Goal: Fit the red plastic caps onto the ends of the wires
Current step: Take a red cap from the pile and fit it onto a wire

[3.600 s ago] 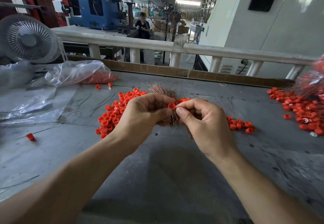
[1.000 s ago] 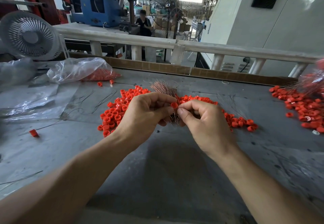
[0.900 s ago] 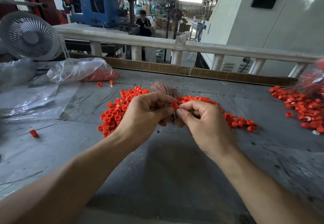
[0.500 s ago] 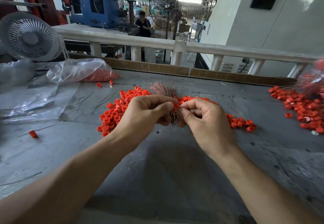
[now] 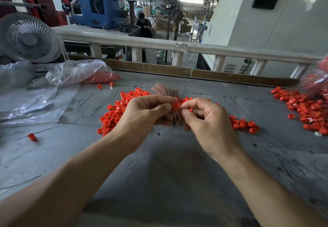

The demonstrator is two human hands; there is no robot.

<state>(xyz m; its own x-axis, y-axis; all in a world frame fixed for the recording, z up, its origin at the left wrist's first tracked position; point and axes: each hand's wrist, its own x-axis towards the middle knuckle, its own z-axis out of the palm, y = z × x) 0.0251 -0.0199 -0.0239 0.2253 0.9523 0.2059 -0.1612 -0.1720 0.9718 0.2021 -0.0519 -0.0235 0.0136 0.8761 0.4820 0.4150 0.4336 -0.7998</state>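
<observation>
My left hand (image 5: 143, 113) grips a bundle of thin copper-coloured wires (image 5: 165, 90) that fans out above the fist, and its thumb and forefinger pinch a red cap (image 5: 176, 105). My right hand (image 5: 205, 120) meets it from the right, forefinger and thumb closed at the cap's edge; whether a wire end sits between those fingers is hidden. A loose pile of red caps (image 5: 115, 113) lies on the grey table (image 5: 159, 173) behind both hands, stretching to the right (image 5: 243, 124).
A clear plastic bag with red caps (image 5: 79, 74) lies at the back left beside a white fan (image 5: 28, 38). Another heap of caps and capped wires (image 5: 308, 109) sits at the right edge. A single cap (image 5: 32, 136) and stray wires (image 5: 99, 102) lie left.
The hands stay together at the same spot. The red cap has turned between my fingertips and my right fingers have shifted slightly at its edge.
</observation>
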